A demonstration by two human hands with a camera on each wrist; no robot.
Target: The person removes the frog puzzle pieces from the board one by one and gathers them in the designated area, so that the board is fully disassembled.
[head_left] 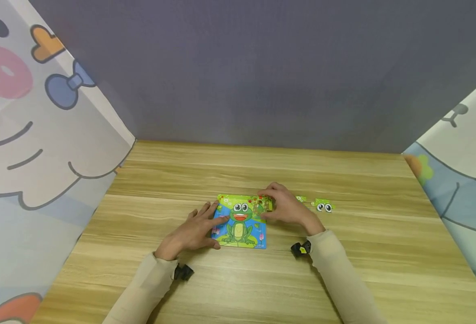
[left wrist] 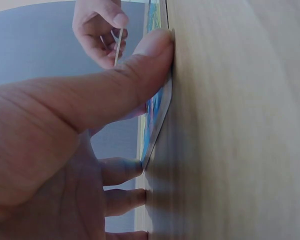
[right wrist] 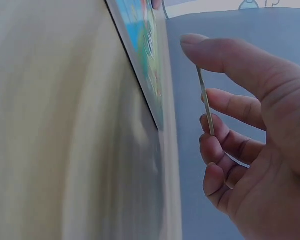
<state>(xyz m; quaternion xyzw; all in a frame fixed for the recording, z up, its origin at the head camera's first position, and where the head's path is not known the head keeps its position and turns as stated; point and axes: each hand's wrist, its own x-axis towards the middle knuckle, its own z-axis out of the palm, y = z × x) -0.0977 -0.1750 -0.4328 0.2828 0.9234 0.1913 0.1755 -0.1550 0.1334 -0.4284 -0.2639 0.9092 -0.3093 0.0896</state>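
Square blue-and-green frog jigsaw puzzle (head_left: 239, 230) is lying flat on a pale wood-grain counter (head_left: 238, 288), going by the head view. The person's left hand (head_left: 195, 228) is at its left side, fingers (head_left: 217, 221) spread and mostly straight, touching it without really gripping. Right hand (head_left: 288, 206) is over the upper right corner, thumb and fingers bent towards each other — can't really make out what's between them from up there. Just right of that hand are two loose pieces: a small green one with white flowers (head_left: 301, 198), partly hidden, and a green one with big cartoon eyes (head_left: 324, 206).

Left wrist view: the thumb is against the near edge of the puzzle, other fingers well apart from it, at the left end. Beyond, the right hand is pinching a thin, flat, pale-edged piece (left wrist: 119, 46).

Right wrist view: same piece edge-on, thumb on one end, fingertips along the rest, fingers only part closed — it's raised clear of the puzzle.
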